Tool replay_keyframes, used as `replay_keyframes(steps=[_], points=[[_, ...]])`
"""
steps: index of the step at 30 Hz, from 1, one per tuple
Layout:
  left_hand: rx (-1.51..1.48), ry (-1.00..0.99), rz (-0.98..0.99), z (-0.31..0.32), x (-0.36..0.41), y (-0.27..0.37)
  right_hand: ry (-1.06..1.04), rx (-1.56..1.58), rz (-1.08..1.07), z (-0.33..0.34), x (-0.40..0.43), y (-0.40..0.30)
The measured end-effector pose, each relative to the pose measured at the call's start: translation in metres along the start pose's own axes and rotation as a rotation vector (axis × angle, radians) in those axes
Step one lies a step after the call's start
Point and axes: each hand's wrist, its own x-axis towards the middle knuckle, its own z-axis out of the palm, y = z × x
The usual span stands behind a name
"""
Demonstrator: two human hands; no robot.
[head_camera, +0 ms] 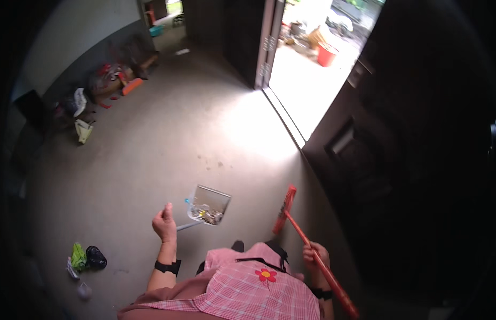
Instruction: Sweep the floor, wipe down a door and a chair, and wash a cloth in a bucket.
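My left hand [164, 224] is curled in a fist, thumb uppermost, where the grey handle of a dustpan [212, 196] runs in behind the wrist. The grip itself is partly hidden. Mixed litter, with a yellow scrap among it, gathers at the pan's handle end. On the other side, my right hand [316, 256] is wrapped around the red handle of a broom [299, 231]. The broom's red head hangs low over the floor, between the dustpan and the dark door [376, 168]. Both wrists wear black bands.
A doorway stands ahead with a raised threshold [286, 120]; a red bucket [327, 54] sits outside. Green [78, 256] and black [96, 257] plastic bags lie at the left. Clutter with an orange piece [132, 86] lines the wall. Damp-looking spots [220, 164] mark the floor.
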Motion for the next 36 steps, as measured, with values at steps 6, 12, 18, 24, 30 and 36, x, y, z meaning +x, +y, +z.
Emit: replay_keyframes(steps=[6,12,18,24,30,36], points=[[-0.049,0.062,0.018,0.141,0.015,0.077,0.11,-0.107,0.007,0.031,0.082,-0.134],[-0.252,0.196,-0.011,0.235,0.05,0.201,0.067,-0.255,0.064,0.142,0.159,-0.272],[-0.375,0.125,0.023,0.312,0.106,0.303,-0.049,-0.177,0.213,0.19,0.255,-0.385],[-0.399,0.004,0.084,0.423,0.176,0.366,-0.095,-0.214,0.183,0.252,0.33,-0.434],[-0.317,-0.318,0.277,0.557,0.251,0.443,-0.028,-0.054,0.146,0.271,0.394,-0.48],[-0.375,-0.548,0.324,0.664,0.32,0.516,0.072,0.079,-0.168,0.362,0.422,-0.494]])
